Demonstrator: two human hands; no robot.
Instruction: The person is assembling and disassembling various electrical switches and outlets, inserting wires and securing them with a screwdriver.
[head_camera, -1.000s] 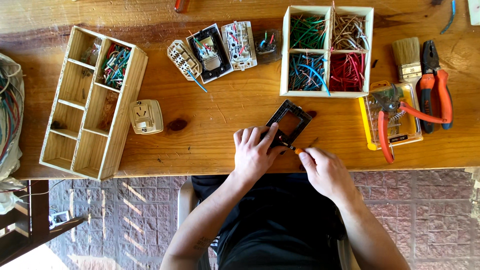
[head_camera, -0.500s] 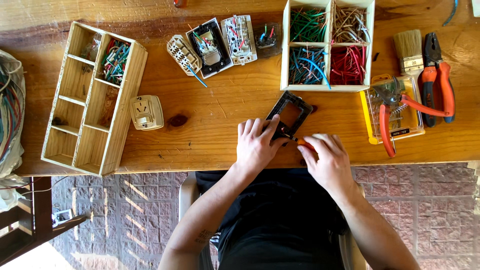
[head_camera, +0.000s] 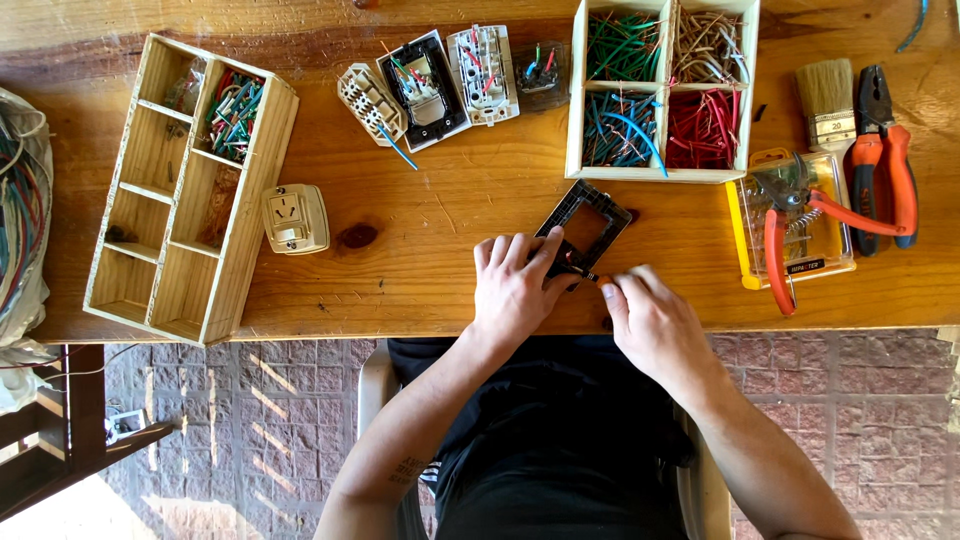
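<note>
A black rectangular switch frame (head_camera: 585, 228) lies tilted on the wooden table (head_camera: 450, 270) near its front edge. My left hand (head_camera: 515, 288) presses on the frame's lower left corner and holds it down. My right hand (head_camera: 652, 318) is just to the right, fingers closed on a small tool whose orange-and-metal tip (head_camera: 597, 278) touches the frame's lower edge. Most of the tool is hidden inside the hand.
A four-section box of green, tan, blue and red wire pieces (head_camera: 662, 90) stands behind the frame. Orange cutters on a yellow case (head_camera: 795, 225), pliers (head_camera: 885, 150) and a brush (head_camera: 828, 100) lie right. Dismantled switches (head_camera: 430, 85), a beige socket (head_camera: 295, 218) and a wooden divider tray (head_camera: 185, 185) lie left.
Both hands have closed in together on the frame's lower edge; the right hand shifted left and up toward it. The frame stays in about the same spot.
</note>
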